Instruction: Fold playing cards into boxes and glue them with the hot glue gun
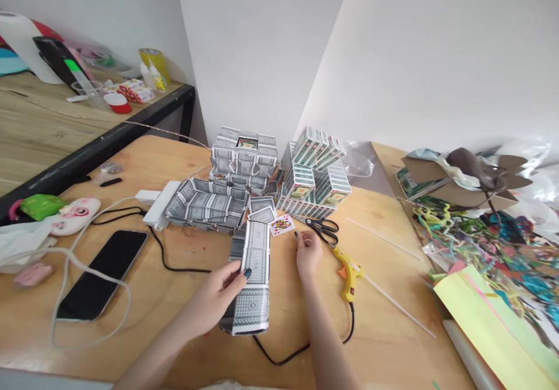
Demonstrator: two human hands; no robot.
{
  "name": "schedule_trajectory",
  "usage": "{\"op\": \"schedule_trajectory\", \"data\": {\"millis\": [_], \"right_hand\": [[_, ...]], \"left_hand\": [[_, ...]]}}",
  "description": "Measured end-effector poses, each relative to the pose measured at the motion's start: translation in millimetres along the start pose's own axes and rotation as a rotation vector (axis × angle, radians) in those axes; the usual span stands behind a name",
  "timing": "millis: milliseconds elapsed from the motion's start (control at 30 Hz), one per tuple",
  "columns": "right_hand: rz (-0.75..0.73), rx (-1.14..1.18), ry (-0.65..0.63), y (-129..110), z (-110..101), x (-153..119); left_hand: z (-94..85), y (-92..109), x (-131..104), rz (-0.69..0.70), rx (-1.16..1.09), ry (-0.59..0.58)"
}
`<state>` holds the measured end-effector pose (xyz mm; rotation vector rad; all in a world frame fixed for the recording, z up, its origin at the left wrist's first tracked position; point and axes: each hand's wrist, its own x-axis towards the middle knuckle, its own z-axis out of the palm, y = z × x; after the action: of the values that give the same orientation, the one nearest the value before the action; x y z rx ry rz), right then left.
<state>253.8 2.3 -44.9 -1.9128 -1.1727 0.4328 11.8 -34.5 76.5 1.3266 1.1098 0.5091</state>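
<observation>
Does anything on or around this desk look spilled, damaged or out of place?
No spill or damage is apparent. Two things look untidy: a tangled heap of multicoloured craft scraps sprawls at the far right, and a looped white cable lies across the black rectangular phone on the left, where it could snag.

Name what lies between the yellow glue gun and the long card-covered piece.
The right hand and its forearm come between the glue gun and the card-covered piece, as the head view shows.
</observation>
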Motion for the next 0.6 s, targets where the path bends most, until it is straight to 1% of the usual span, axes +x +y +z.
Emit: {"op": "schedule_trajectory", "data": {"millis": [67,133,333,467,600], "right_hand": [[0.053,-0.032,0.072,-2,2,1],[0.084,-0.053,0.086,-4,3,2],[0.118,-0.03,0.014,-6,-1,10],[0.133,0.064,-0.08,-6,-12,22],[0.158,0.159,-0.089,-6,-23,34]], "left_hand": [[0.3,0,-1,-0.009,-0.024,-0.009],[0.0,1,-2,-0.017,-0.042,-0.02],[-1.3,0,-3,-0.026,-0.039,-0.015],[-2.5,-2,-3,-0.019,-0.021,-0.003],[-3.9,-2,-2,-0.011,-0.021,0.003]]}}
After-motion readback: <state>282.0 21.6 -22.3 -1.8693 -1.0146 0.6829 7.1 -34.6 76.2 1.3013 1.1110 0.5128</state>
